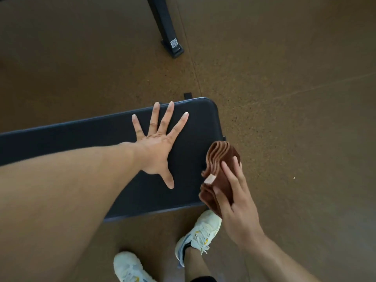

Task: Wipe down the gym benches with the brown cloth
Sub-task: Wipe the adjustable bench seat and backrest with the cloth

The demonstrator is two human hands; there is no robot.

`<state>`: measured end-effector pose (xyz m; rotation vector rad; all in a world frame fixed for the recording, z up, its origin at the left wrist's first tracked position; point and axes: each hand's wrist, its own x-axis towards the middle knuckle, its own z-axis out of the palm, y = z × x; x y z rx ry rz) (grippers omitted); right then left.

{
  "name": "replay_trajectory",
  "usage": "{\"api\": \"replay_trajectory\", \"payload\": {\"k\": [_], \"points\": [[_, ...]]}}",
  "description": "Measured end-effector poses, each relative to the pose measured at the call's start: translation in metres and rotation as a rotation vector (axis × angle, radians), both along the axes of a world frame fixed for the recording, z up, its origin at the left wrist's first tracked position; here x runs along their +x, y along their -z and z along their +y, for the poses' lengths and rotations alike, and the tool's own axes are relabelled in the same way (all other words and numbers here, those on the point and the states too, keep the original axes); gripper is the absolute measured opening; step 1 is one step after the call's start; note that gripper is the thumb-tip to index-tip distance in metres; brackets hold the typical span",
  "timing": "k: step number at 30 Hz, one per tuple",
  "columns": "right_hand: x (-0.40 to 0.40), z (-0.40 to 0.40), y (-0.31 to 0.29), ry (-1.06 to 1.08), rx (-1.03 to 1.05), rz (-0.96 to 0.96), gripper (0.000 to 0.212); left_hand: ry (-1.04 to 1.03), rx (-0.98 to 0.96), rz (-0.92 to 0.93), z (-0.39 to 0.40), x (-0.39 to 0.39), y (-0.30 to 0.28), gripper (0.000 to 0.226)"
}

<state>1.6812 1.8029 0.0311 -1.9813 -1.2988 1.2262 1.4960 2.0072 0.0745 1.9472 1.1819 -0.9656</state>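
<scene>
From the left, a bare forearm stretches across the black padded gym bench (pixel 85 135), which runs in from the left edge and ends in a rounded corner near the middle of the room. The left hand (pixel 157 147) lies over the pad close to that end, palm down, with all 5 digits splayed wide and straight, thumb pointing back toward the person; it holds nothing, and whether the palm truly presses the pad or only hovers just over it I cannot tell. Just right of the bench's near corner comes the brown cloth (pixel 220 171), folded into several layers whose rounded edges fan out at the top. It sits off the pad's right end, over the floor (pixel 295 119), its left edge overlapping the bench's end in this view. The right hand (pixel 234 202) grips it from the right and below: the fingers curl over the cloth's outer face, the thumb, wearing a pale plaster, pinches across the front, so most of the fabric stands up and leftward beyond the fingertips while a lower corner hangs beneath the palm. Below, 2 white trainers (pixel 198 235) stand on the brown speckled floor beside the bench's near edge. Farther back, a black metal frame leg (pixel 165 27) with a small label rests on the floor.
</scene>
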Motion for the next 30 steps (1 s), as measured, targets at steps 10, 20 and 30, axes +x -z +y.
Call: {"api": "replay_trajectory", "payload": {"k": [10,20,30], "points": [[-0.006,0.1,-0.006,-0.691,0.131,-0.651,0.069,-0.105,0.381,-0.334,-0.05,-0.063,0.013,0.141],[-0.262,0.11,-0.004,-0.88,0.396,-0.626,0.06,-0.413,0.734,-0.272,-0.212,-0.237,0.032,0.107],[-0.154,0.084,-0.002,-0.507,0.206,-0.814,0.062,-0.38,0.547,-0.076,-0.2,-0.257,0.013,0.115]]}}
